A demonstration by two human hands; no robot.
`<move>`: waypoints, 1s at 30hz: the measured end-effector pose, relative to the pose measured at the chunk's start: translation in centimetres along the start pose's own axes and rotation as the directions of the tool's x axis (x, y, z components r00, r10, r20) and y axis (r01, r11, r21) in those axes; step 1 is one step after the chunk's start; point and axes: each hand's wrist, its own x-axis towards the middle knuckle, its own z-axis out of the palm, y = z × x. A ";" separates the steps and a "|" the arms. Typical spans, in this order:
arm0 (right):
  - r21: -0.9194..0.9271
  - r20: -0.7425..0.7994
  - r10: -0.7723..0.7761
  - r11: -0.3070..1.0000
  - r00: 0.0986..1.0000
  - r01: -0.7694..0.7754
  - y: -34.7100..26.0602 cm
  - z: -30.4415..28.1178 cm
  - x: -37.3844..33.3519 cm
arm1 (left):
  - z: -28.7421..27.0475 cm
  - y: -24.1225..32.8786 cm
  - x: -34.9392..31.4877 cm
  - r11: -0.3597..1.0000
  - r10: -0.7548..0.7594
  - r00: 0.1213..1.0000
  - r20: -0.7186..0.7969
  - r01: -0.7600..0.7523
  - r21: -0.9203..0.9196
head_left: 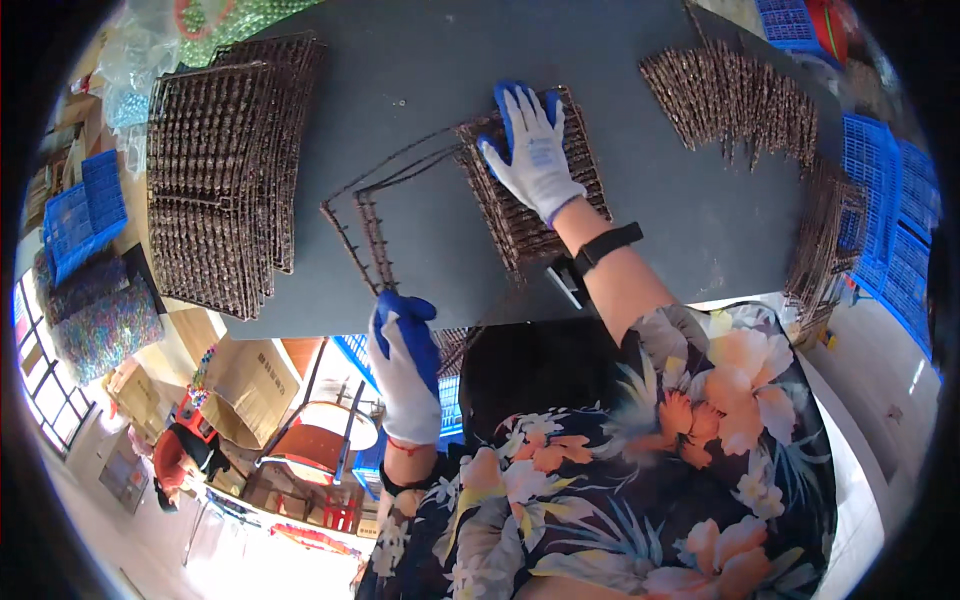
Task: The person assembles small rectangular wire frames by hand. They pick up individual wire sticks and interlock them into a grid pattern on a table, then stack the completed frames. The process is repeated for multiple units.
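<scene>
My left hand (405, 345), in a white and blue work glove, is closed on the near ends of some thin brown frames (368, 235) with small nubs along their bars. These frames reach up and right to a stack of brown grid-like racks (500, 215), studded with rows of small dark pieces. On top of that stack my right hand (535, 150), gloved the same way, lies with its fingers spread. Its palm covers part of the upper rack. A small metal tool or clip (567, 285) sits by the right forearm; its kind is unclear.
A tall pile of similar racks (215, 180) fills the table's left side. Loose brown strips (735, 100) lie at the far right, with more (825, 235) at the right edge. Blue plastic baskets (880, 190) stand beyond the grey table (400, 60). A person (178, 460) is at lower left.
</scene>
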 end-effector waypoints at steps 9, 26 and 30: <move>-0.072 -0.044 0.086 0.993 0.995 -0.089 0.4 0.6 0.3 | 3.5 0.6 -6.9 0.981 -0.005 1.000 -0.012 0.007 0.195; 0.060 -0.154 -0.054 0.996 0.987 0.064 -0.5 -2.3 0.3 | -0.1 1.0 4.7 0.961 0.093 0.995 0.041 -0.079 -0.266; 0.011 -0.038 -0.155 0.988 0.987 0.156 0.0 -2.0 -1.4 | 0.4 0.8 5.2 0.958 0.101 0.995 0.022 -0.091 -0.272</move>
